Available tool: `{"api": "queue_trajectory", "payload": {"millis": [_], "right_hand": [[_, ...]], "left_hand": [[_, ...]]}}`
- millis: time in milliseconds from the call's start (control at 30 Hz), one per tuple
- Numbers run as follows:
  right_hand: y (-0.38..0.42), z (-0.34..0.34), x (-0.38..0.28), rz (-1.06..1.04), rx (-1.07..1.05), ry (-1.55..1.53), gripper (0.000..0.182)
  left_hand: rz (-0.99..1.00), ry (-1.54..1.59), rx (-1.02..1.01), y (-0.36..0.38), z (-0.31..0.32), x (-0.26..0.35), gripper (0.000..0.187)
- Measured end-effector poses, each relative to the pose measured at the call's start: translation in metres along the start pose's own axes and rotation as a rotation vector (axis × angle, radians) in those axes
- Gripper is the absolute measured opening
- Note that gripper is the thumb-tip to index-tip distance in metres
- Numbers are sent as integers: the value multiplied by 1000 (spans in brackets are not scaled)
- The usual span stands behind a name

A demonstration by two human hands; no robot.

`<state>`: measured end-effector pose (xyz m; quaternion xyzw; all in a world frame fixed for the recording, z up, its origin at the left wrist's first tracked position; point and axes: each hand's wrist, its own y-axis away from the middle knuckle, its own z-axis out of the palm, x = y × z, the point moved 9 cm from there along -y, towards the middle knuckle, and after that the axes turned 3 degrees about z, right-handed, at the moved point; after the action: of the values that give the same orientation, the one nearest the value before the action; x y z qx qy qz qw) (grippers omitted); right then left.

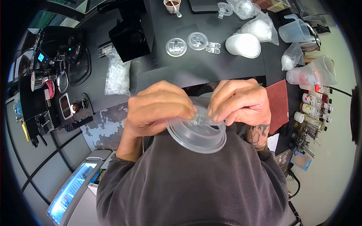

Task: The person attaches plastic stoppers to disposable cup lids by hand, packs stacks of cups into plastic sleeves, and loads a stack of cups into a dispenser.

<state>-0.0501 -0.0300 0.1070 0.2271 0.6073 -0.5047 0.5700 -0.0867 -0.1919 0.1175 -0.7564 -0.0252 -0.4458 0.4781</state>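
Observation:
A round clear plastic lid [196, 142] is held up in front of my chest, its wide rim tilted down toward me. My left hand [161, 109] pinches the upper left part of it, thumb and fingers pressed together near a small clear tab [197, 120]. From the other side, my right hand [241, 102] grips the upper right part with bent fingers. Fingertips hide part of the lid's top. Beyond my hands, two more clear lids, one on the left [176, 47] and one on the right [197, 40], lie flat beside small clear plastic pieces [213, 48].
On the dark counter [162, 69] stand a white tub-like stack [243, 46], bagged white items [260, 28] and a small cup with a spoon [172, 5]. A clear bag of plastic pieces [118, 73] lies left, near a black machine [132, 35]. Bottles [311, 100] line the right.

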Motion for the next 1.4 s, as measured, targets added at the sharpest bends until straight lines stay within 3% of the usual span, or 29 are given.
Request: {"api": "queue_trajectory", "payload": {"millis": [433,533,667,767,1000,1067,1100,1233,1400], "right_hand": [[-9,4,0,-37,9,119,17],[-7,0,3,-17,59,145,18],[-7,3,5,-10,51,129,17],[-4,6,3,-53,95,169,31],[0,3,-5,-114,55,173,36],[0,4,-11,-142,58,200,44],[1,5,-13,-176,49,233,57],[3,7,-27,-231,208,378,48],[5,8,-26,-263,240,352,42]], "left_hand": [[3,-8,79,4,-1,0,19],[-98,-32,83,3,-3,1,20],[12,-72,23,-3,3,8,18],[-1,-85,20,-1,4,10,17],[-1,-115,89,3,-4,8,20],[-18,-130,116,2,-6,8,20],[-26,-128,132,3,-7,8,20],[-36,-143,145,1,-7,11,19],[-6,-162,130,-1,-8,17,16]]}}
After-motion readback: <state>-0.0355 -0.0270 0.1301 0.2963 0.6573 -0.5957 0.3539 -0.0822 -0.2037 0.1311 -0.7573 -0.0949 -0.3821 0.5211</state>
